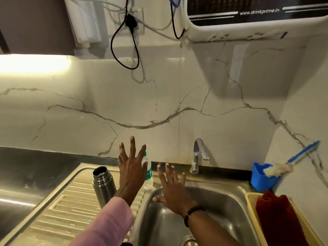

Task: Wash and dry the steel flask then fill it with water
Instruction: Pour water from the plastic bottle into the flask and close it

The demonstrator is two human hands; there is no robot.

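Observation:
The steel flask stands upright and uncapped on the ribbed drainboard, left of the sink basin. My left hand is spread open just right of the flask, held above the drainboard and holding nothing. My right hand is also spread open, held over the basin's left part. The steel tap rises behind the basin; no water shows. A water purifier hangs on the wall above.
A clear plastic bottle stands behind my left hand. A blue holder with a blue-handled brush sits right of the tap. A yellow basket with a red cloth stands at the right. Black countertop lies left.

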